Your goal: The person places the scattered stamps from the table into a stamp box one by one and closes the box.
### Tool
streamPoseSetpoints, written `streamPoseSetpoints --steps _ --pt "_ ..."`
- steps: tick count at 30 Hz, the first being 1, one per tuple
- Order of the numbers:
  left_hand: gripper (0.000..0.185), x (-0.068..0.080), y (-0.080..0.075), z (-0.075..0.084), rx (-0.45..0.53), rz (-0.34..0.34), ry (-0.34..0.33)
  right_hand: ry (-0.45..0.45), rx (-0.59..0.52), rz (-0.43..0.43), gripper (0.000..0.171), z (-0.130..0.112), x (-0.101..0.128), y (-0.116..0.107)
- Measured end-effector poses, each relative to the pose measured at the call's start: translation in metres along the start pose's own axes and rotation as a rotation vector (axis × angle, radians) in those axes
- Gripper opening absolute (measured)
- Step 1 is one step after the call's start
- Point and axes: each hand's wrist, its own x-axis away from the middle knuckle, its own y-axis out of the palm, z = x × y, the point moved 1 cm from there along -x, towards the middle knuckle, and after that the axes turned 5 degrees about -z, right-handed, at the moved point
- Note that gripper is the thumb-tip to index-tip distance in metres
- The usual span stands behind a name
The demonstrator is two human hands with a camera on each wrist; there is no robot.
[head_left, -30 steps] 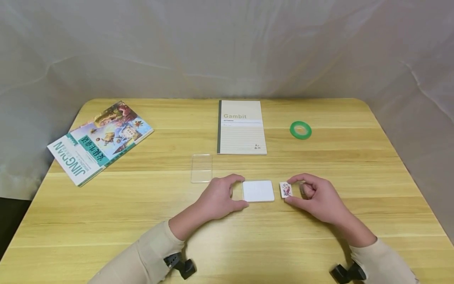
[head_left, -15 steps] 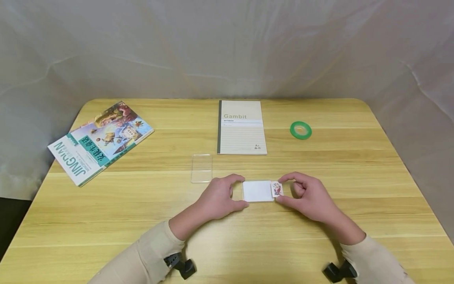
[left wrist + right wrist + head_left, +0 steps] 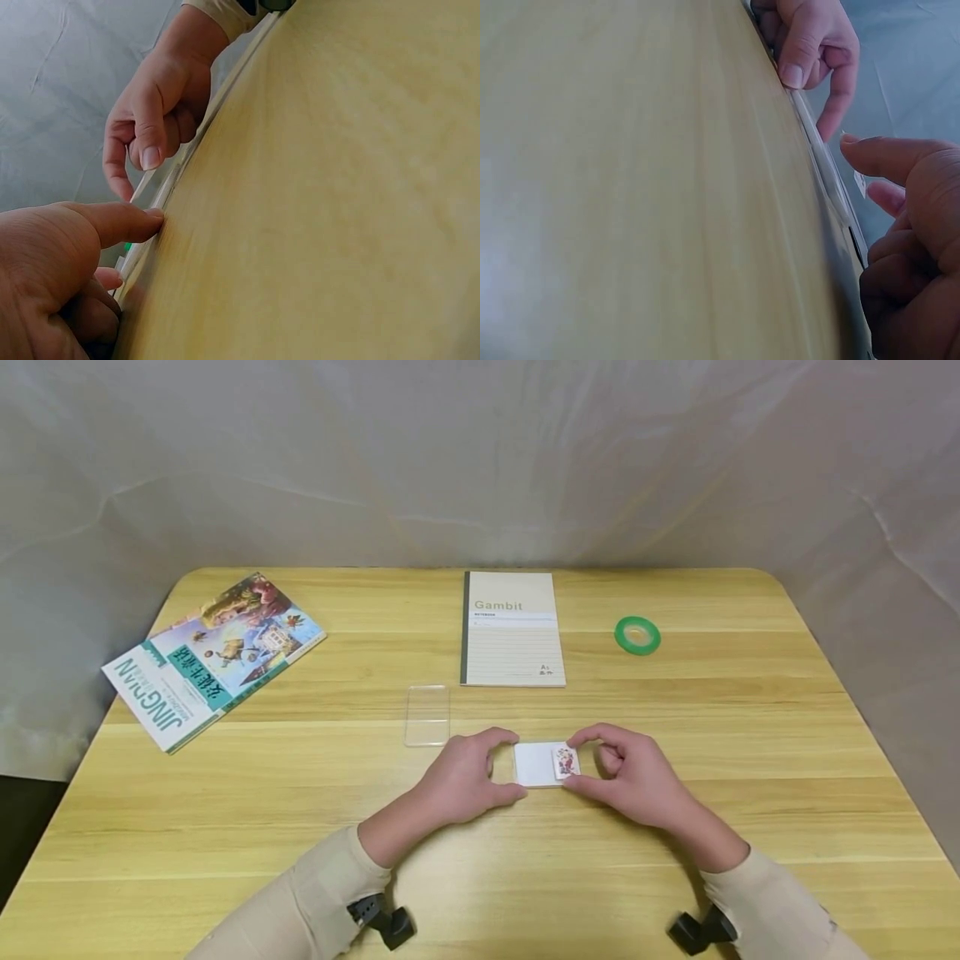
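Observation:
A flat clear plastic case (image 3: 535, 764) with a white card face on top lies on the table. My left hand (image 3: 467, 778) grips its left end between thumb and forefinger, and in the right wrist view the left thumb (image 3: 793, 73) meets the case's edge. My right hand (image 3: 633, 774) pinches a small white card (image 3: 566, 762) printed with a colourful figure between thumb and forefinger. That card overlaps the right end of the case in the head view. A clear plastic lid (image 3: 427, 717) lies behind my left hand.
A Gambit notebook (image 3: 513, 643) lies at the back middle of the wooden table (image 3: 480, 893). To its right is a green tape roll (image 3: 651, 643). A colourful book (image 3: 217, 660) lies slanted at the far left. A grey curtain (image 3: 480, 460) hangs behind.
My right hand has moved left, bringing the small printed card from beside the case to over its right end. The left hand has stayed in place on the case.

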Motion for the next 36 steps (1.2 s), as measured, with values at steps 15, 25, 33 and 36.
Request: streamPoseSetpoints --steps 15,25,33,36 --pt "0.064 -0.001 0.0 -0.001 -0.007 -0.003 0.0 0.004 -0.022 -0.038 0.039 -0.009 -0.012 0.013" --pt "0.064 -0.001 0.0 0.0 -0.009 -0.007 0.009 0.021 -0.002 -0.037 0.037 -0.011 -0.016 0.018" --pt "0.064 -0.001 0.0 0.0 -0.011 -0.01 -0.001 0.056 0.006 -0.049 0.037 -0.013 -0.019 0.019" --pt "0.064 -0.001 0.0 0.0 -0.01 -0.009 0.001 0.057 0.009 -0.057 0.038 -0.014 -0.02 0.019"
